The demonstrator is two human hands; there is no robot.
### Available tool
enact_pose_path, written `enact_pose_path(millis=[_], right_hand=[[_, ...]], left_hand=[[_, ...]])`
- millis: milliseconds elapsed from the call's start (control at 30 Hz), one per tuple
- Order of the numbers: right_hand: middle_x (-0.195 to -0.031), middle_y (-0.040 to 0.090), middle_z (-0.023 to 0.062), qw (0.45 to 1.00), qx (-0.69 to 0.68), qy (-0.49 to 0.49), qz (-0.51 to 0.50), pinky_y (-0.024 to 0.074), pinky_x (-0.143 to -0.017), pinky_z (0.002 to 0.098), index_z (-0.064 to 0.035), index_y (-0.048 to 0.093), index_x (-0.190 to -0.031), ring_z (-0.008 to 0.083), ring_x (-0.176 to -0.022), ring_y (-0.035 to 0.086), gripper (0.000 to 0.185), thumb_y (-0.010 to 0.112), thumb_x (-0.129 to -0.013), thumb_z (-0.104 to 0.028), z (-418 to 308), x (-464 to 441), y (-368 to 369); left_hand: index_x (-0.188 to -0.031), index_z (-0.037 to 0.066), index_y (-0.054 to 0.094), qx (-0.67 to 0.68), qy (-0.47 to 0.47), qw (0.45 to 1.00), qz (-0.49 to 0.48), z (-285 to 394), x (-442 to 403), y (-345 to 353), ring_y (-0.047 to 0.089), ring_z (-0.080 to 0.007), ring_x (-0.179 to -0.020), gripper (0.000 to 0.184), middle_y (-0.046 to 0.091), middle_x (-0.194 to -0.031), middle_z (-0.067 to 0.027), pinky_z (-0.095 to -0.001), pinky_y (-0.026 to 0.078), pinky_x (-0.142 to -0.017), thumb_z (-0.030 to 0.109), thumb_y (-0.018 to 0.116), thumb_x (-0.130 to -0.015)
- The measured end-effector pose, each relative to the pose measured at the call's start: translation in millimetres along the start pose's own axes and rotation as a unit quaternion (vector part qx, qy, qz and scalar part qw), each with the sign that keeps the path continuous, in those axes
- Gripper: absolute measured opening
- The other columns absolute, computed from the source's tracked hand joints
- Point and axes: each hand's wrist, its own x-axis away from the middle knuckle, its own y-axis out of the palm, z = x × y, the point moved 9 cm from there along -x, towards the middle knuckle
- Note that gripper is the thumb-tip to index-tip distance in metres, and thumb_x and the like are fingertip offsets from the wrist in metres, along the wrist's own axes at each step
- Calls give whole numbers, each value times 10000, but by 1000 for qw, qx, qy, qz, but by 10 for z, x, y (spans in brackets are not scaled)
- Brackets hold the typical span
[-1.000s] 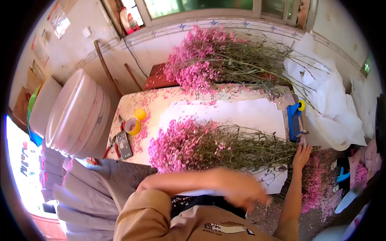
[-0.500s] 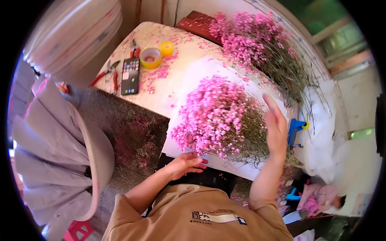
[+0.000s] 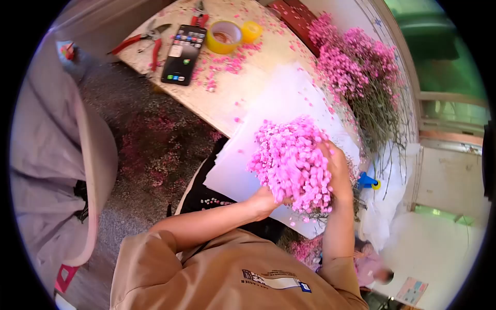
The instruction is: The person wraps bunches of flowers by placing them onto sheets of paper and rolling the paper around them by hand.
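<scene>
Right hand (image 3: 339, 168): our grip closes around the gypsophila bunch (image 3: 292, 163)
Left hand (image 3: 264, 202): fingers hidden, we cannot tell
Pressure: we gather lightly, without crushing

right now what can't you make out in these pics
All in the head view:
- fingertips of the left hand and right hand: hidden by the held pink blossoms
- most stems under those blossoms: hidden by blossoms and hands
- far side of the cloth-lined container: cut off by the dark image border
- phone icons: too small
- lettering on the shirt: too small
</scene>
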Motion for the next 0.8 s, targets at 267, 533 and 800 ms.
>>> enact_pose_path(millis=[267,533,800], right_hand=[[-1424,497,290,947,305,-32,-90,319,-1177,495,70,341,-1519,428,-1353,450,1179,904,-587,-380,-144,301,290],[-1316,606,254,974,213,-41,-61,422,-1095,449,-7,466,-1446,414,-1242,567,934,864,-623,-198,230,-367,120],[-1181,676,237,975,190,-70,-86,450,-1044,463,-23,593,-1294,403,-1162,627,719,808,-630,-198,-83,112,169]], left_hand=[[-1347,23,587,-159,-104,980,-57,-67,-128,-136,663,-205,-1126,425,699,-1205,-97,-375,531,-1006,118,716,-953],[-1520,65,369,-187,-164,968,-15,340,275,-340,573,-266,-1272,798,562,-1425,-154,-471,512,-1009,355,788,-906],[-1204,4,627,-64,-36,996,42,401,-129,-129,653,-158,-911,287,697,-1110,-85,-325,533,-814,181,674,-983]])
